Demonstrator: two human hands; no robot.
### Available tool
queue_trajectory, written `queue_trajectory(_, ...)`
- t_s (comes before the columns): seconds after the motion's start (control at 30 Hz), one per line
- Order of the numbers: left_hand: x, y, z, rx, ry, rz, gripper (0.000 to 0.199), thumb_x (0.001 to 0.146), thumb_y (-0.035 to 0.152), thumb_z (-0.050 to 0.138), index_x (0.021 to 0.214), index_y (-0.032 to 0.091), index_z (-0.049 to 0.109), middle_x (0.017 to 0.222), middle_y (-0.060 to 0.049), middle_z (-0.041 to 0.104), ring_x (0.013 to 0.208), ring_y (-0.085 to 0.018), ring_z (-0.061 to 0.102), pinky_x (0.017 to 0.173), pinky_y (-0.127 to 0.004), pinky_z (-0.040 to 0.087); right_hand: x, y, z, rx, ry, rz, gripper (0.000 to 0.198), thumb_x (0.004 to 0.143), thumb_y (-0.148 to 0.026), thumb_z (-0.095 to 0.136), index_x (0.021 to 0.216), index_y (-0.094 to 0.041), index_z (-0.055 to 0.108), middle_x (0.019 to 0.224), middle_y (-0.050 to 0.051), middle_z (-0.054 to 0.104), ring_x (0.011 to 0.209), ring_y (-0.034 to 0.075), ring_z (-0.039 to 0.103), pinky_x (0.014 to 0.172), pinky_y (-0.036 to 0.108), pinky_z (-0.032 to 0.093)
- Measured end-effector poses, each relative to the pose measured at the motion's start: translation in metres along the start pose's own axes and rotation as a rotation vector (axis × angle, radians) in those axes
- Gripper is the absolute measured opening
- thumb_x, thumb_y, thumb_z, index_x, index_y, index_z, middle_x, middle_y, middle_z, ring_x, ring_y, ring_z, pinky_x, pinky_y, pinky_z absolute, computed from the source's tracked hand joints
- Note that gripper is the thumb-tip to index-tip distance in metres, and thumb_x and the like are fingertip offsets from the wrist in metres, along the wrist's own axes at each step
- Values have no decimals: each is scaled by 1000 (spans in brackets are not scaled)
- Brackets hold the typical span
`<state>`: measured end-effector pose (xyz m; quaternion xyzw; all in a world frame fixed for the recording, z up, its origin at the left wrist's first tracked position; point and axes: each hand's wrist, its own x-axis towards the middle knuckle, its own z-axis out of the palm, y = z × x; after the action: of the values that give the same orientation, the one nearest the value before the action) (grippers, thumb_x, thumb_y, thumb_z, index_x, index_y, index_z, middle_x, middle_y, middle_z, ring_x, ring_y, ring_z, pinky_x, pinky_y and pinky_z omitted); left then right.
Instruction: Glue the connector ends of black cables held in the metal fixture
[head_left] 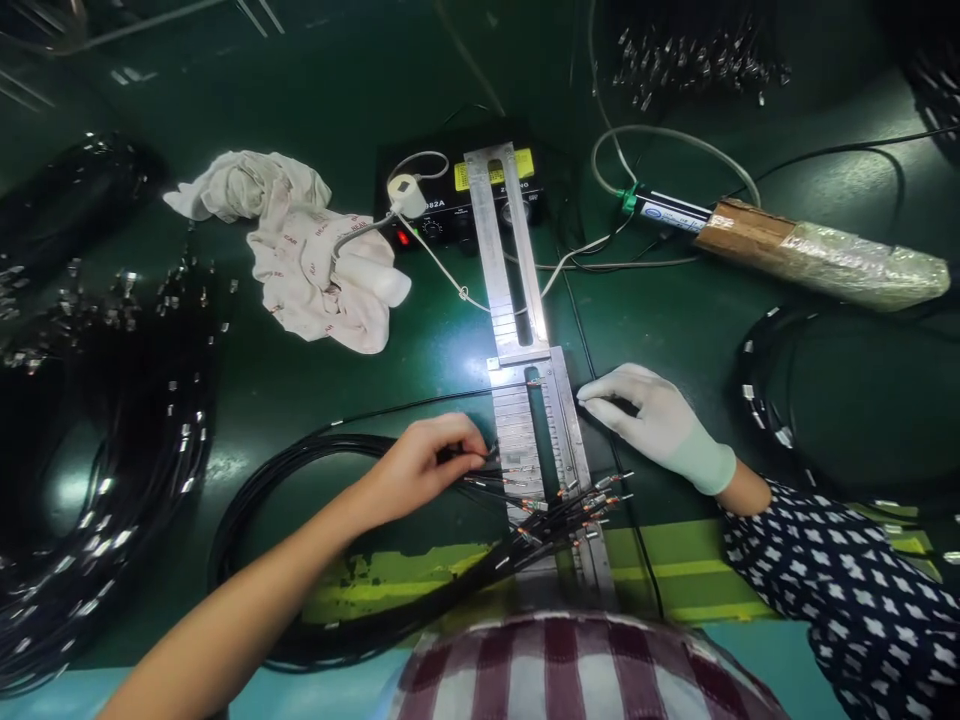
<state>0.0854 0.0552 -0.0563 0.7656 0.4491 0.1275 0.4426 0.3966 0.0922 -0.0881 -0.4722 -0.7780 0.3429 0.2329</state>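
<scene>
My bare left hand (427,462) is closed in a pinch on a thin black cable whose end sticks out by the left side of a slotted metal fixture (559,420). Across the fixture's upper slots lies a single black cable (420,403) with a stripped reddish end. My right hand (649,420), in a white glove, is pinched closed just off the fixture's right edge; whatever may be between its fingertips is too small to make out. A coiled bundle of black cables (247,500) passes below my left hand, its stripped, coloured wire ends resting over the fixture's lower part.
Behind the fixture stands a black control box (442,215) with a lit red switch. A crumpled cloth (322,270) lies to its left, a wrapped electric screwdriver-like tool (810,245) to its right. More cable coils (112,520) fill the left side; another coil (765,400) lies right.
</scene>
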Motion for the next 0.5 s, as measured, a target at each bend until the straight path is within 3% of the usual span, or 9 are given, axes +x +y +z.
queue_trajectory(0.1, 19, -5, 3, 119, 253, 102, 14, 96, 23, 54, 92, 18, 66, 89, -4, 64, 84, -15, 61, 74, -27, 50, 2, 0, 0, 0, 6, -1, 14, 95, -28, 59, 96, -27, 73, 93, -1, 73, 88, 21, 64, 82, 38, 49)
queue_trajectory(0.17, 33, -9, 7, 239, 325, 200, 16, 97, 21, 51, 97, 18, 67, 88, -4, 64, 81, -14, 60, 72, -26, 50, 2, 0, 0, 1, 7, -13, 14, 96, -29, 59, 97, -27, 73, 93, 0, 73, 89, 21, 64, 84, 39, 49)
queue_trajectory(0.33, 51, -13, 11, 447, 292, 339, 21, 98, 20, 47, 107, 18, 67, 88, -6, 65, 79, -15, 61, 68, -25, 51, 1, 2, 1, -3, -4, -33, 14, 96, -28, 59, 98, -26, 73, 94, 0, 73, 90, 22, 64, 85, 40, 49)
queue_trajectory(0.5, 53, -12, 8, 487, 277, 389, 22, 98, 19, 47, 109, 17, 66, 91, -7, 66, 81, -15, 62, 69, -26, 52, 3, 3, 1, -3, -14, -18, 13, 96, -28, 60, 99, -27, 73, 94, -1, 73, 90, 21, 63, 84, 39, 48)
